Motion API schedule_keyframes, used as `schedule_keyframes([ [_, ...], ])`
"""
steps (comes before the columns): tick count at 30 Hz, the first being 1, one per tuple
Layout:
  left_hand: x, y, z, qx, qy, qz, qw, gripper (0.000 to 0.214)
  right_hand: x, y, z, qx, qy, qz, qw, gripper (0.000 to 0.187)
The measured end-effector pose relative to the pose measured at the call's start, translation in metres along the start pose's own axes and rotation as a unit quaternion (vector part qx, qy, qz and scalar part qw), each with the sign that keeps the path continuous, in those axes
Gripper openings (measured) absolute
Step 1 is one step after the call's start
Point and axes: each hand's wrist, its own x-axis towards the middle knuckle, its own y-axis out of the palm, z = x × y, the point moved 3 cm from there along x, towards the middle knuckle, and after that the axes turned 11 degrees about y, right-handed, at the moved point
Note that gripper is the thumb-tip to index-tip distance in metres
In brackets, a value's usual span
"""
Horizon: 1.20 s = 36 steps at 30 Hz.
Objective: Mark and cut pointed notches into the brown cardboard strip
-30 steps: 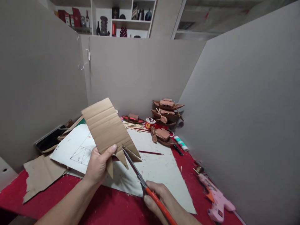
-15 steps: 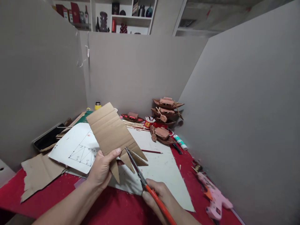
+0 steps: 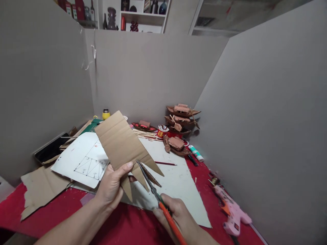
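Observation:
My left hand (image 3: 114, 183) grips a piece of brown cardboard (image 3: 122, 143) at its lower left, thumb on the face and fingers behind. Pointed teeth run along the cardboard's lower edge. Orange-handled scissors (image 3: 170, 217) are in my right hand (image 3: 176, 212), fingers wrapped round the handles. Their blades reach up to the cut between two of the teeth, close to my left thumb. A narrow cardboard sliver (image 3: 151, 175) hangs at the blades, seen almost edge-on. Behind the cardboard lies a white sheet with a drawn triangle-grid diagram (image 3: 90, 166).
Brown model boats (image 3: 176, 144) stand at the back right near a red cup (image 3: 162, 131) and thin sticks (image 3: 146, 135). A pencil (image 3: 166, 163) lies on a white board (image 3: 184, 190). At right is a pink glue gun (image 3: 233, 212); torn cardboard (image 3: 46, 190) lies left. Grey partitions enclose the table.
The sliver at the scissors has turned from showing its face to nearly edge-on, and its tip sits lower. Both hands keep their grips; the whole view has shifted slightly.

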Motion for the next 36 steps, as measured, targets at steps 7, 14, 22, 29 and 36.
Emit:
schedule_keyframes([
  [7, 0.002, -0.006, 0.004, -0.018, -0.047, 0.009, 0.999, 0.035, 0.002, -0.002, -0.006, -0.013, 0.005, -0.028, 0.999, 0.037],
  [14, 0.0, -0.002, 0.005, -0.054, -0.042, 0.006, 0.998, 0.042, 0.004, -0.003, -0.002, -0.03, 0.004, 0.0, 1.0, 0.028],
  [22, -0.001, -0.001, 0.009, -0.065, -0.069, -0.016, 0.995, 0.025, 0.005, 0.001, -0.01, -0.017, 0.013, -0.023, 1.0, 0.035],
  [29, -0.003, 0.0, 0.009, -0.084, -0.095, -0.007, 0.992, 0.021, 0.005, 0.0, -0.01, -0.043, -0.006, -0.042, 0.998, 0.032],
  [36, 0.007, -0.009, -0.013, -0.116, -0.043, -0.055, 0.991, 0.025, 0.014, -0.004, -0.016, -0.134, 0.027, -0.062, 0.989, 0.033],
])
